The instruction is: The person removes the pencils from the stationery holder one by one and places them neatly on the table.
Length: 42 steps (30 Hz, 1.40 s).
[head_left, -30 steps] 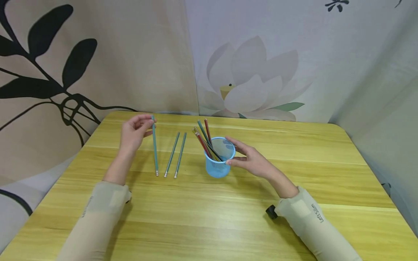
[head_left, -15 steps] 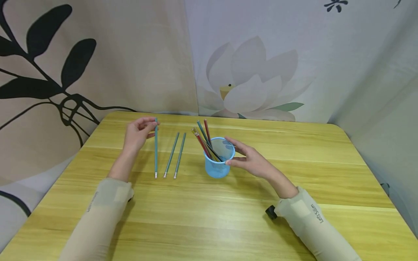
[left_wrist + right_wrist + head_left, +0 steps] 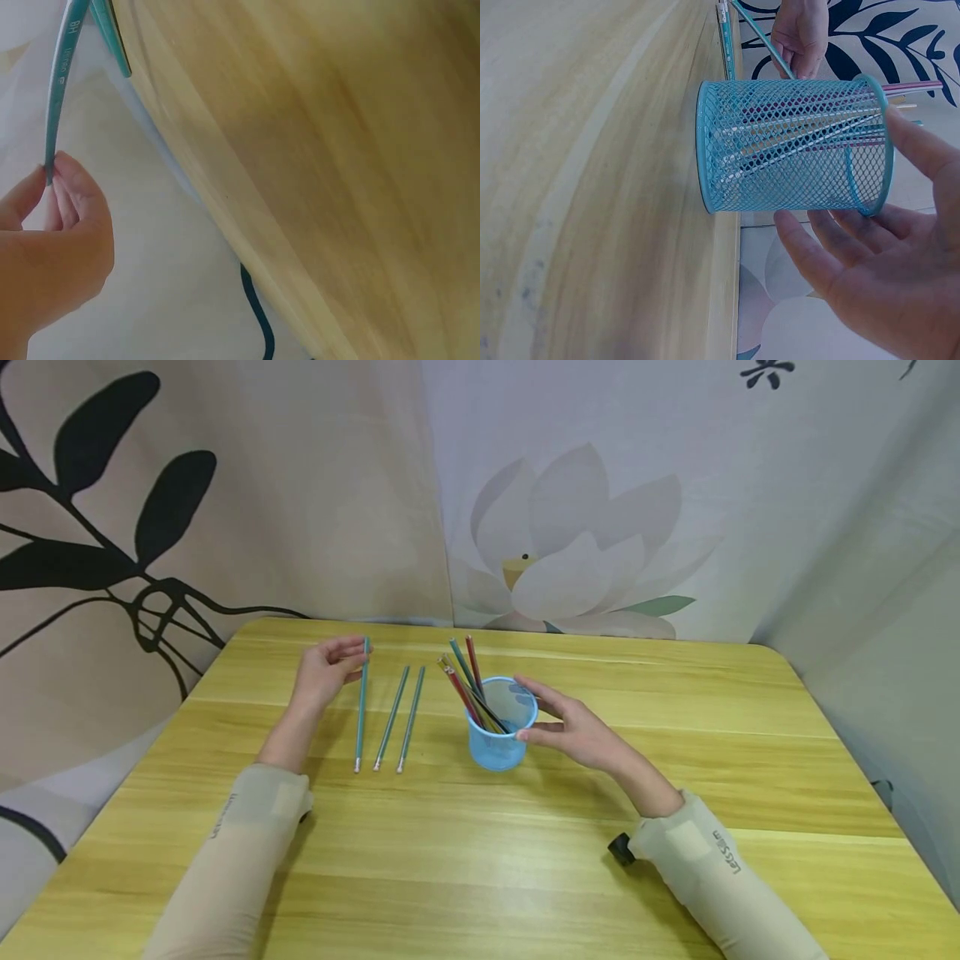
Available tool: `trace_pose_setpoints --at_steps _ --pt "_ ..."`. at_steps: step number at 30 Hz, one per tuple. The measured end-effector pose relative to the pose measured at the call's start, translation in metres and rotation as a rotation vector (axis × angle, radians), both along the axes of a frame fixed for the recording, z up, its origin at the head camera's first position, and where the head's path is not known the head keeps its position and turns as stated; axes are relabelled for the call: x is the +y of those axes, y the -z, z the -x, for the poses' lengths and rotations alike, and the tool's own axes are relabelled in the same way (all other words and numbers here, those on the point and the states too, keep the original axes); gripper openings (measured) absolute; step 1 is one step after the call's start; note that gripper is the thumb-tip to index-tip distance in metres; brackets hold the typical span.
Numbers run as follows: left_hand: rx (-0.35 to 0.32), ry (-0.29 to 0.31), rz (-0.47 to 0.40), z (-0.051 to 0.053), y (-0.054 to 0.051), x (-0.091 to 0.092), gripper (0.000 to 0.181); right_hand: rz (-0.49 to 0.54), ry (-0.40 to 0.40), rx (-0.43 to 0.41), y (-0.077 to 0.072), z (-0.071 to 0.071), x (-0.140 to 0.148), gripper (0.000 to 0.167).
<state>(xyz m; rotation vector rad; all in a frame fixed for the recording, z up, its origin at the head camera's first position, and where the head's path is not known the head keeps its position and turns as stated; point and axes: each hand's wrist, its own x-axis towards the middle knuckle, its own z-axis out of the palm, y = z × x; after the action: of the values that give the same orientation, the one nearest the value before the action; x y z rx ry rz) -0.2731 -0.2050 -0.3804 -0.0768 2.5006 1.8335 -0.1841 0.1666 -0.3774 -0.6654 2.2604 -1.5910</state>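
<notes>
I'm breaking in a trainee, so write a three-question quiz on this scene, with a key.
1. Where does the left hand pinch the slim, eraser-tipped teal pencil? A: eraser end; B: middle; C: opposite end.
2. True or false: the right hand touches the round light-blue mesh cup.
3. Fill in: between the held pencil and the cup, ___ more teal pencils lie on the yellow wood-grain table.

Key: 1 C; 2 true; 3 two.

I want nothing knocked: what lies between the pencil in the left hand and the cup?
In the head view, two other pencils lie on the table between the held pencil and the cup.
</notes>
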Motion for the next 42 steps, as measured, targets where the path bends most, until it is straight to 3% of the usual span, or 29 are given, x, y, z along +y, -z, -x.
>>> trace_pose_setpoints --at_steps 15,26,42 --pt "-0.044 0.046 0.094 0.003 0.004 -0.002 0.045 0.001 -0.011 0.006 0.001 0.0 -0.001 0.075" --pt "-0.101 0.102 0.174 0.011 0.013 0.003 0.044 0.008 -0.008 0.0 0.003 -0.001 0.001 0.076" --pt "-0.174 0.081 0.271 0.015 0.018 0.015 0.041 0.006 -0.004 0.005 0.002 -0.001 0.001 0.076"
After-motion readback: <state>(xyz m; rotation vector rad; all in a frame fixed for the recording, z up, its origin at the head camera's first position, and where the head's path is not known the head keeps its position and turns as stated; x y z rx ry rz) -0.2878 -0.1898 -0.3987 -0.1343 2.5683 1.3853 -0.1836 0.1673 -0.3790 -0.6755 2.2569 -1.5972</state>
